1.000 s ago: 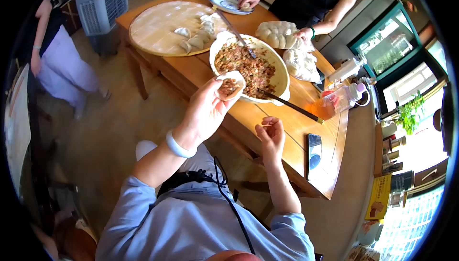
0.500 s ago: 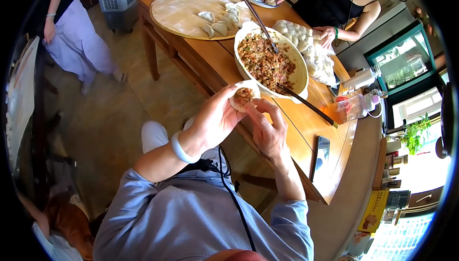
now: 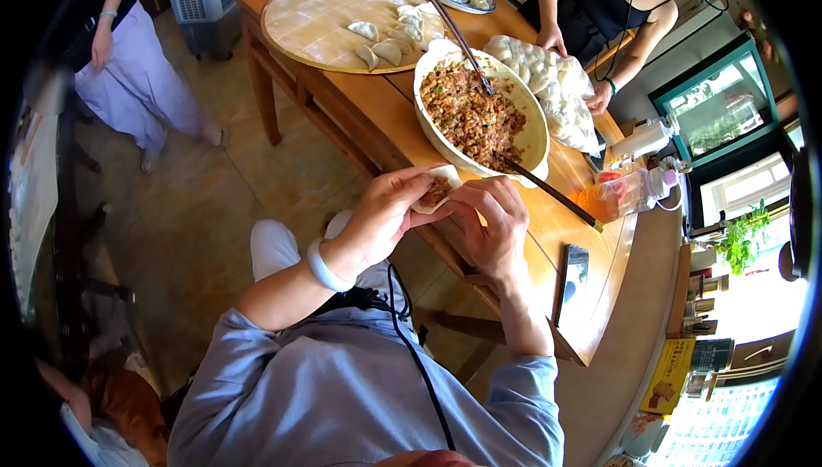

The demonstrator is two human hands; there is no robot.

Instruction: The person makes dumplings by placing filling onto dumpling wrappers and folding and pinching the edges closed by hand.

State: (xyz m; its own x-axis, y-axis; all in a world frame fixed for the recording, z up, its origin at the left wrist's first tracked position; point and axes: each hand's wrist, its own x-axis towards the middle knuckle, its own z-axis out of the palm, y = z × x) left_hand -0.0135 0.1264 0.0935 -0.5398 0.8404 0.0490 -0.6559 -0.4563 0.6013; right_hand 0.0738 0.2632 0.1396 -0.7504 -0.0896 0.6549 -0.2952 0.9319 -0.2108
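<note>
dough (image 3: 450,177) sits up in the air between our two hands, just in front of the big bowl (image 3: 527,95), and we can see meat filling (image 3: 437,190) in it. the dough bends up round the filling but is open at the top. our left hand (image 3: 381,217) is grasping one side, with some of it close to the filling. our right hand (image 3: 494,226) is pinching the other side; we cannot see all of its fingers.

we think the filling could pop out if the hands squeeze too hard or the dough tips over. the dough looks thin and soft, so a strong pull could rip it. if wet bits get on the rim, we guess the rim might not stick well.

we also see a long stick (image 3: 556,193) that leans out past the edge of the bowl, near the right hand. if an arm bumped it, we think it could flip bits of filling onto the table (image 3: 548,237). the phone (image 3: 574,283) lies near the table's edge, by our right arm (image 3: 527,321), so a push from that arm might make it fall. over on the round board (image 3: 312,13), we see folded dumplings (image 3: 388,53) lying close together, so we think some could stick to each other.
</note>
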